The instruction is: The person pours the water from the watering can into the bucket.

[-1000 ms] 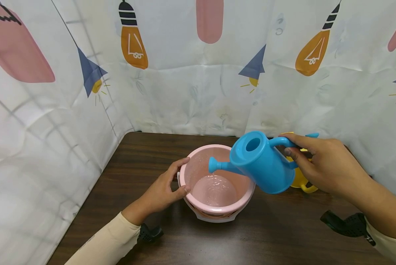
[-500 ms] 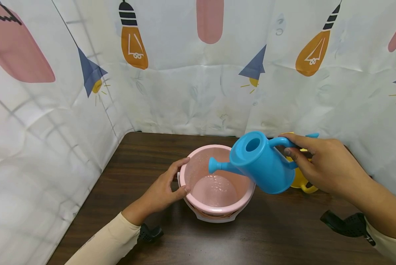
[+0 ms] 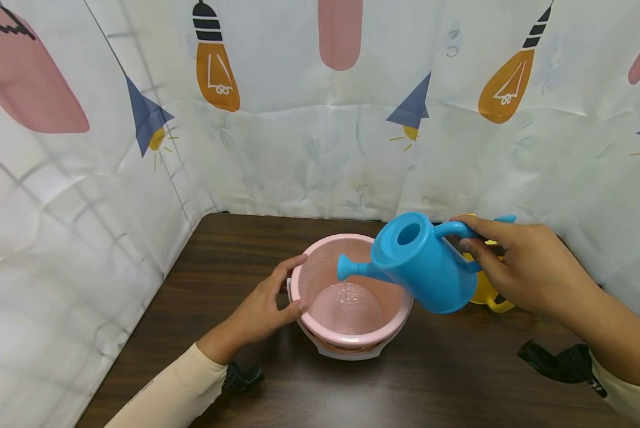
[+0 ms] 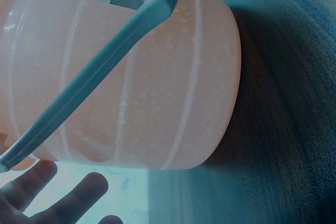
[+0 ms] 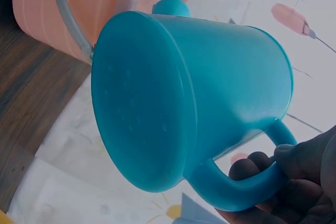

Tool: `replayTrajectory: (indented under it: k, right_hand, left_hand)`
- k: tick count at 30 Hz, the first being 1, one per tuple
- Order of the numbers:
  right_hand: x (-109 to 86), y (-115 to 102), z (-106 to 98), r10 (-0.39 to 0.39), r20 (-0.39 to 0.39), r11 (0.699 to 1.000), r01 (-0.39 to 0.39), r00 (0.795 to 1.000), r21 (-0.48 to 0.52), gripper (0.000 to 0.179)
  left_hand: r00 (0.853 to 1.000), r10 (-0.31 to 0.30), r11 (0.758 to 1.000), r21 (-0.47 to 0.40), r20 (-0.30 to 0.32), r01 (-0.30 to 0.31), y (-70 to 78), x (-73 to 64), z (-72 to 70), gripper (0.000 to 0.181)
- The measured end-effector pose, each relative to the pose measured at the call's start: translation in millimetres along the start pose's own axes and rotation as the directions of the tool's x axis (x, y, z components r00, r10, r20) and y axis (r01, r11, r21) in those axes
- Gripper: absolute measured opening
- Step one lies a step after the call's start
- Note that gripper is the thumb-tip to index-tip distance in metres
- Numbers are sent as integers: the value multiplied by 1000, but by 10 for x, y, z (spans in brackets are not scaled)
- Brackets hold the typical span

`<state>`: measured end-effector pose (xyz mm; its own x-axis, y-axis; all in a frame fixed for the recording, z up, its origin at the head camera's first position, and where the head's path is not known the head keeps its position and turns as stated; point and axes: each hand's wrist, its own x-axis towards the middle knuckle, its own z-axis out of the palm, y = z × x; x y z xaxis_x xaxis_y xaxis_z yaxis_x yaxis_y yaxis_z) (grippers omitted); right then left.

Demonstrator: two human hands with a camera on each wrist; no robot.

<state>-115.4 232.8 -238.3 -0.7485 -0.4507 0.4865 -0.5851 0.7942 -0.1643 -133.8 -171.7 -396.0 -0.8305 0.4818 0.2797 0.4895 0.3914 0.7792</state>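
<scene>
In the head view, my right hand [image 3: 518, 261] grips the handle of a blue watering can [image 3: 427, 261]. The can is tilted, its spout [image 3: 352, 267] over the open top of a pink bucket [image 3: 354, 340]. A thin stream of water [image 3: 345, 292] falls from the spout, and the water on the bucket's floor ripples. My left hand [image 3: 269, 300] holds the bucket's left rim with thumb and forefinger. Other fingers [image 4: 79, 198] show beside the bucket wall in the left wrist view. In the right wrist view, fingers and thumb wrap the can's handle [image 5: 231, 187].
A yellow object [image 3: 486, 291] with a curved handle stands behind the blue can, mostly hidden. The bucket's pale carrying handle [image 4: 100, 72] hangs down its side. The dark wooden table [image 3: 234, 244] meets a patterned white curtain [image 3: 298, 160] at the back and left.
Both hands, the can and the bucket stay in place. The stream under the spout, hardly visible half a second ago, shows more clearly now.
</scene>
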Motion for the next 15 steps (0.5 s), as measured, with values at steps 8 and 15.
replayTrajectory:
  k: [8,15]
  right_hand:
    - [3,-1,1,-2,-2,1000,2,1000,9,49]
    - [-1,-6,1,8,4,1000,-8,1000,5,49]
  left_hand:
    - [1000,4,1000,0,-2,-4,6,-2,1,78]
    - [1000,1,1000,-5,1,-1,15,-4,-1,78]
